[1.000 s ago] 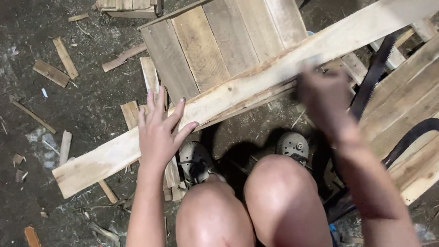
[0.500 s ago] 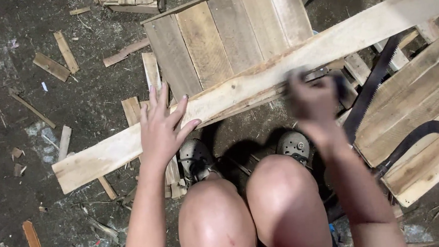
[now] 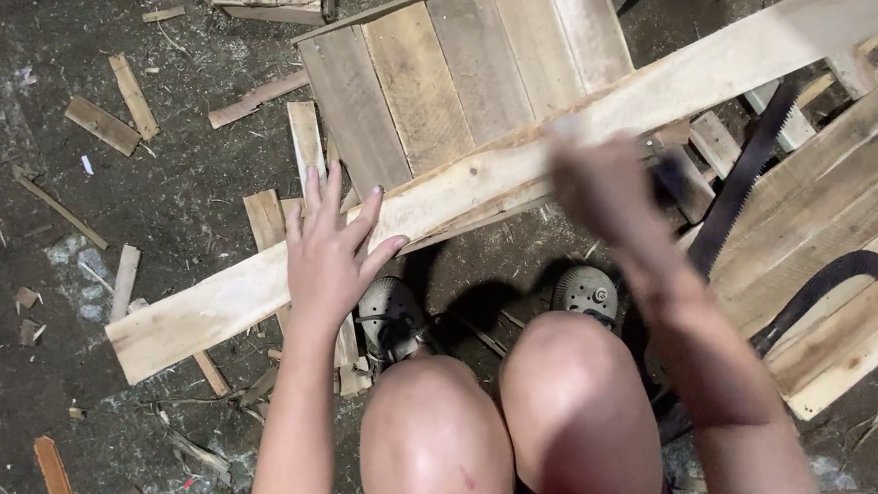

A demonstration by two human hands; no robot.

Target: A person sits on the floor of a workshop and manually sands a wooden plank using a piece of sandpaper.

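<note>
A long pale wooden plank [image 3: 515, 168] lies slantwise across the view, its lower end at eight o'clock and its upper end running out of frame at two o'clock. Its middle rests over a grey-brown slatted pallet panel [image 3: 460, 75] toward twelve o'clock; its lower end lies on short offcuts above dark dirt ground [image 3: 53, 327]. The plank's lower edge toward six o'clock faces open ground, broken only by two grey shoes [image 3: 393, 320] and the bare knees [image 3: 508, 424] below them. Along the upper edge, at ten o'clock, the ground is strewn with small wood scraps [image 3: 102, 124], well apart from one another.

The left hand [image 3: 334, 257] lies palm down on the plank near its lower third, fingers spread wide and flat, thumb angled toward three o'clock; it presses on the board and encloses nothing.

The right hand [image 3: 606, 188] is at the plank's lower edge near centre, blurred by motion. It appears closed around a dark handle [image 3: 671, 180], though the blur leaves the grip uncertain. A dark toothed saw blade [image 3: 741, 186] runs from just beside that hand toward two o'clock.

At three to four o'clock lies a second pale slatted pallet [image 3: 828, 227], with a dark curved sickle-like blade [image 3: 831, 282] resting on it.
</note>
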